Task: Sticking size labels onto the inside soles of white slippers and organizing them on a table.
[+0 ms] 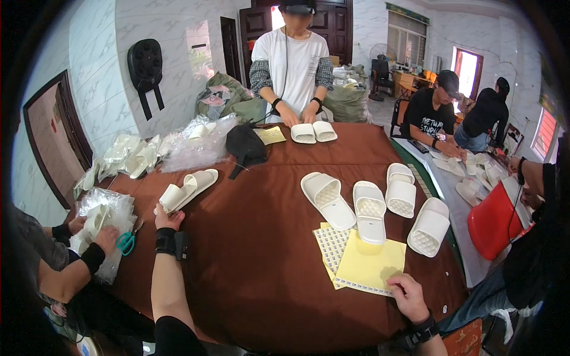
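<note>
My left hand [170, 218] is closed on the near end of a white slipper [187, 190], at the left of the brown-covered table. Two slippers seem to lie nested there, one partly over the other. At the front right, the fingers of my right hand [409, 298] are pinched together at the lower right corner of a yellow sticker sheet [377, 261]. Whatever lies between the fingertips is too small to make out. A row of small printed stickers runs along that sheet's near edge. Beneath it is another sticker sheet [332, 246], covered in stickers. Several white slippers [369, 207] lie just beyond.
Across the brown tablecloth [255, 261], a person handles a slipper pair [313, 132]. Bagged slippers [139, 154], a black cap [245, 147] and teal scissors [127, 240] lie leftward. Another person's hands [105, 237] work there. At right stand a second table and a red chair [493, 219].
</note>
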### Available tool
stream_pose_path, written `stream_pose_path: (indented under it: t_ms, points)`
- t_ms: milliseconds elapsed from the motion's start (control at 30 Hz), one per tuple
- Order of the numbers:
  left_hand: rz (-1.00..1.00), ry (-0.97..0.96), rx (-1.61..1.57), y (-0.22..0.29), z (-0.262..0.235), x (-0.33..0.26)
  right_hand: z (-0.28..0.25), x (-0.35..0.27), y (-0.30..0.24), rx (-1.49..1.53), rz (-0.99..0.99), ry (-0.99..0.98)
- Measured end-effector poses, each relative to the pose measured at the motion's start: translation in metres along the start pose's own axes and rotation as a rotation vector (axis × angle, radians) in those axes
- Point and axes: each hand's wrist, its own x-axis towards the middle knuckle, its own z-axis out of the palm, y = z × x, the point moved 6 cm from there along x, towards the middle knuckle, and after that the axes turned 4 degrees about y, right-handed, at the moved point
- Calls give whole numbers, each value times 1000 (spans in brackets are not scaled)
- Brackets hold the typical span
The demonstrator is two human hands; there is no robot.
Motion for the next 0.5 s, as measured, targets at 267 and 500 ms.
stream_pose_path:
  t_ms: [267,500]
  points:
    - [69,-48,-72,-7,-2,34,-1,1,-3,-2,5,9]
    - [63,-98,-70,1,-1,32,0,1,-1,1,-31,12]
